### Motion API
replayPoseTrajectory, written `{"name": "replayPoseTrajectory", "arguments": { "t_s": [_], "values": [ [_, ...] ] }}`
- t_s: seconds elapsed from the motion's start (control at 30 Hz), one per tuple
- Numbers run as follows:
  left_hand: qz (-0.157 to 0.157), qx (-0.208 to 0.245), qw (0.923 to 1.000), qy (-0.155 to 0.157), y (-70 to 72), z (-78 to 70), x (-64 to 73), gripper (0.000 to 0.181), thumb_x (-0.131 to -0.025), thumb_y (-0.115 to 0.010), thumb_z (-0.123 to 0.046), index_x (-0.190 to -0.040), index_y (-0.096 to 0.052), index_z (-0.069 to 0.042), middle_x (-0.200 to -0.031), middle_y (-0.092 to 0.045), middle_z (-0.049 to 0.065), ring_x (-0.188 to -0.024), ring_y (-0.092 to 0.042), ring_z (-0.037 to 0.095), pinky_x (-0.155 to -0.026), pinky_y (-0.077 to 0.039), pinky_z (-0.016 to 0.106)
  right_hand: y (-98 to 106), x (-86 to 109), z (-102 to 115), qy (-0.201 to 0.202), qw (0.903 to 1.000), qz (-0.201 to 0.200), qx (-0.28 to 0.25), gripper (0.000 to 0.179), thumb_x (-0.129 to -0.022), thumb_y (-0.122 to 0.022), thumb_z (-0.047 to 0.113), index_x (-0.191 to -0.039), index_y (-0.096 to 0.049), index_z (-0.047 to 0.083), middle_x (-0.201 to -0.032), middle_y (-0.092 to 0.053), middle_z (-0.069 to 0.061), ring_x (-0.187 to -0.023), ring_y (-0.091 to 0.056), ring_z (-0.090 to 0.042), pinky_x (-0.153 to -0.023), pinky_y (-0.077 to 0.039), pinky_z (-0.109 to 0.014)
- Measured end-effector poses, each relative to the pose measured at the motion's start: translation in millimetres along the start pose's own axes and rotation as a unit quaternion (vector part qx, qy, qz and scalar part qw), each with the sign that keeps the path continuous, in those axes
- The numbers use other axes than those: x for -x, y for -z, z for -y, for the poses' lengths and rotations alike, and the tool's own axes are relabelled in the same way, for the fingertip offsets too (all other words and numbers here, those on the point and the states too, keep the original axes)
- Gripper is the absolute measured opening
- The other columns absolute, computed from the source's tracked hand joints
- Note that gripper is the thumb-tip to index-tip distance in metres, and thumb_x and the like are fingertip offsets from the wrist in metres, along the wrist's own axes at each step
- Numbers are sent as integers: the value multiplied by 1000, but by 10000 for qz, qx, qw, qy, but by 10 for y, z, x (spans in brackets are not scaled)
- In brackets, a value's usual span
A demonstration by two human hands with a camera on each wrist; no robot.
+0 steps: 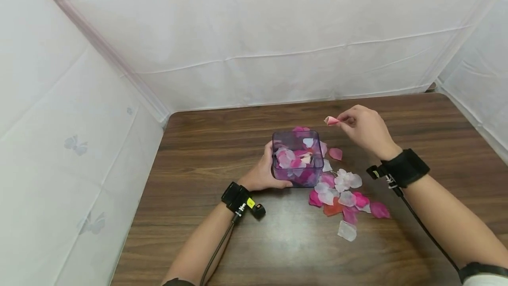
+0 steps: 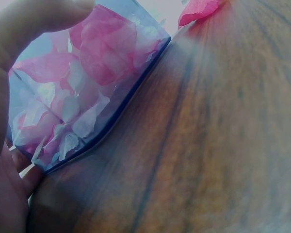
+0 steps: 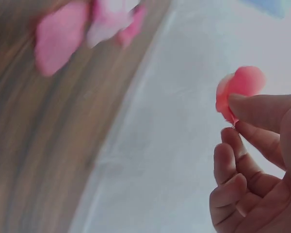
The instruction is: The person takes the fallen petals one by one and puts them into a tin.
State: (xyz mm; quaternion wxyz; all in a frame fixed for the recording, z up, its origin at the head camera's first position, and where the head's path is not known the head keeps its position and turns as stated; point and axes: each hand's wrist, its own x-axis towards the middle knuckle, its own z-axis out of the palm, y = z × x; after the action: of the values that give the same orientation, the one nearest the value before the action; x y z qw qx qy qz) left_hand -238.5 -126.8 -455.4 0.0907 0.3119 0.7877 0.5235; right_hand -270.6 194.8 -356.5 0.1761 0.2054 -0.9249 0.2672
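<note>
My left hand (image 1: 263, 172) grips a clear purple plastic box (image 1: 297, 177) by its left side, the thumb along the front. Pink, magenta and white petals (image 1: 291, 158) fill part of the box; they show through its wall in the left wrist view, where the thumb (image 2: 34, 19) crosses the box. Up and to the right of the box, my right hand (image 1: 367, 130) pinches a curled pink petal (image 1: 332, 121) between thumb and fingertips. In the right wrist view that petal (image 3: 242, 87) stands up from the pinch, the other fingers curled below.
Loose pink, white, magenta and red petals (image 1: 333, 207) lie scattered on the brown wooden table (image 1: 190, 153), right of and in front of the box. A few more petals (image 1: 300, 129) lie behind it. White sheeting (image 1: 246, 34) hangs along the table's back and sides.
</note>
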Motion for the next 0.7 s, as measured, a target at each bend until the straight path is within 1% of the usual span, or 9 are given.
{"name": "replayPoseTrajectory", "arguments": {
  "t_s": [0.1,0.2,0.33,0.47,0.57,0.7],
  "values": [
    [-14,-12,10000,-11,7,-1,6,123,-68,-94,-21,-154,-6,-17,-146,-34,1,-133,-39,15,-114,-33,40,52,80,191,214,9996,-176,-107,12,-86,-78,4,-98,-75,1,-91,-66,-11,-81,-64,-27,-67,-45,-41],
    [-68,-16,10000,-61,9,-10,15,123,-67,-95,-18,-153,-8,-13,-145,-35,3,-133,-40,17,-114,-33,41,74,154,395,498,9983,-269,-167,15,-84,-80,5,-98,-75,2,-91,-65,-8,-81,-64,-24,-67,-46,-39],
    [-85,-72,9999,-19,9,-38,33,122,-66,-96,-16,-152,-10,-10,-145,-35,5,-133,-40,17,-114,-32,39,27,244,639,986,9944,-366,-67,17,-82,-83,6,-97,-74,3,-92,-64,-8,-81,-61,-23,-68,-49,-39],
    [-55,-73,10000,27,11,-79,56,121,-67,-95,-12,-152,-9,-8,-147,-34,10,-134,-39,21,-114,-32,41,-71,306,844,1357,9900,-383,19,19,-81,-84,9,-97,-74,4,-93,-63,-9,-77,-54,-20,-63,-47,-34],
    [-58,-22,10000,18,14,-83,58,120,-66,-94,-8,-151,-9,-5,-147,-34,14,-133,-40,26,-114,-32,44,-159,313,965,1415,9894,-317,6,19,-81,-85,12,-96,-74,5,-94,-63,-9,-77,-54,-20,-60,-48,-33],
    [-101,-112,9999,11,10,-80,57,121,-65,-95,-11,-150,-10,-12,-145,-36,8,-130,-44,19,-112,-36,37,-268,301,1085,1294,9913,-214,-97,17,-82,-84,14,-94,-75,6,-94,-64,-8,-82,-58,-21,-61,-53,-34]
  ]
}}
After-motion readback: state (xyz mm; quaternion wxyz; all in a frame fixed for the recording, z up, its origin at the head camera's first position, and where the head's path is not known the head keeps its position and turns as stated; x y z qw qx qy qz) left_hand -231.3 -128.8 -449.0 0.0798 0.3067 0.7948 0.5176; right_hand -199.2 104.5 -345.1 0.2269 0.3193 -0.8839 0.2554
